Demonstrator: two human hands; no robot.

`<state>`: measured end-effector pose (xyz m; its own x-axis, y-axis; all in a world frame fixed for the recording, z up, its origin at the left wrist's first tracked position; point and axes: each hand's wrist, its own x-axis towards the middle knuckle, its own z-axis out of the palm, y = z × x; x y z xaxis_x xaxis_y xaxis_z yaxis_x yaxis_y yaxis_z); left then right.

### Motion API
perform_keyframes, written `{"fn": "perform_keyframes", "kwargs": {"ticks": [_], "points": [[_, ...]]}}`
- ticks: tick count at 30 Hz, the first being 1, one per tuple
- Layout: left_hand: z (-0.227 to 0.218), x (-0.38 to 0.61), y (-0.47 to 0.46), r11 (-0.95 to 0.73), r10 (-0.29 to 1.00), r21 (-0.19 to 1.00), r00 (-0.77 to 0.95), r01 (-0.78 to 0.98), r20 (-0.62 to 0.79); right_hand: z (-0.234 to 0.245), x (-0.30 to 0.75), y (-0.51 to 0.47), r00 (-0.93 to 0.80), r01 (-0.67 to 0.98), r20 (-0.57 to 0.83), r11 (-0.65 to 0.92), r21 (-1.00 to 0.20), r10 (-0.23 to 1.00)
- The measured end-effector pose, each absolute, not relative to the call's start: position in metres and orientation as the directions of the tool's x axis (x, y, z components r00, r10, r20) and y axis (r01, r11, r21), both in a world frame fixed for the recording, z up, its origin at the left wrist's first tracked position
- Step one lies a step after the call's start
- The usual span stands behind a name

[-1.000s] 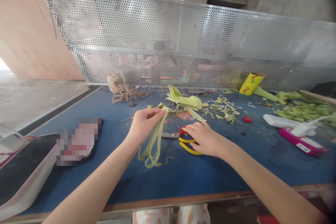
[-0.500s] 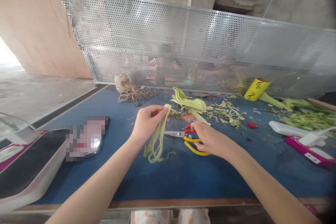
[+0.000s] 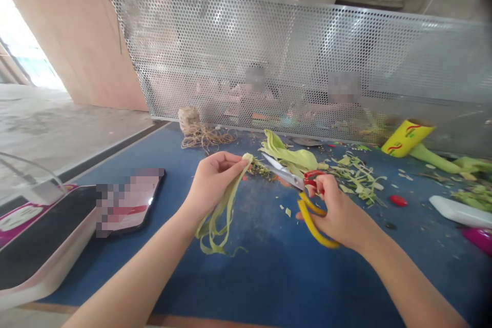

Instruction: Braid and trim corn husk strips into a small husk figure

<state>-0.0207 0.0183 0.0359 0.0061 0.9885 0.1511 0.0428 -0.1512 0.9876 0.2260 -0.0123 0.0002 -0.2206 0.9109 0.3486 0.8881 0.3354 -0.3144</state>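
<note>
Between thumb and fingers, my left hand [image 3: 217, 177] pinches the pale top of a bunch of green leaf strips [image 3: 225, 215], whose looped ends hang down over the blue table. My right hand [image 3: 338, 207] grips a pair of scissors [image 3: 294, 179] with one red and one yellow handle. The blades point up and left, apart from the strips, in front of a larger folded green leaf [image 3: 290, 154]. Small green scraps [image 3: 287, 211] lie on the table between the hands.
A perforated metal screen [image 3: 246, 51] stands along the back. Tangled twine [image 3: 207, 136] lies back left, with a phone [image 3: 134, 200] nearer. On the right are leaf trimmings [image 3: 361, 177], a yellow roll [image 3: 407, 137], a red piece [image 3: 398, 200] and a white object [image 3: 459, 210].
My right hand has drawn the scissors away from the strips, rightward, and tilted the blades upward. My left hand still pinches the strips. The camera view has shifted left.
</note>
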Motion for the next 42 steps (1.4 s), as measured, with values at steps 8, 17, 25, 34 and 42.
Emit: {"fn": "perform_keyframes", "kwargs": {"ticks": [8,17,25,34,42], "points": [[0.034,-0.010,0.017,-0.164,0.984,0.986,0.081,0.031,0.161,0.004,0.227,-0.027,-0.179,0.901,0.176,0.234,-0.365,0.968],[0.032,-0.004,0.011,-0.152,0.969,0.988,0.201,0.023,0.144,0.005,0.221,-0.029,-0.206,0.890,0.084,0.222,-0.399,0.975],[0.029,-0.003,0.011,-0.142,0.957,0.988,0.263,0.068,0.120,0.006,0.215,-0.033,-0.223,0.852,0.031,0.210,-0.481,0.974],[0.029,0.000,0.018,-0.207,0.947,0.975,0.265,0.080,0.179,0.003,0.221,-0.028,-0.246,0.808,-0.002,0.204,-0.553,0.969],[0.064,0.051,0.077,-0.263,0.861,0.954,0.481,0.143,0.166,0.005,0.253,-0.005,-0.087,0.698,0.065,0.108,-0.708,0.994]]}}
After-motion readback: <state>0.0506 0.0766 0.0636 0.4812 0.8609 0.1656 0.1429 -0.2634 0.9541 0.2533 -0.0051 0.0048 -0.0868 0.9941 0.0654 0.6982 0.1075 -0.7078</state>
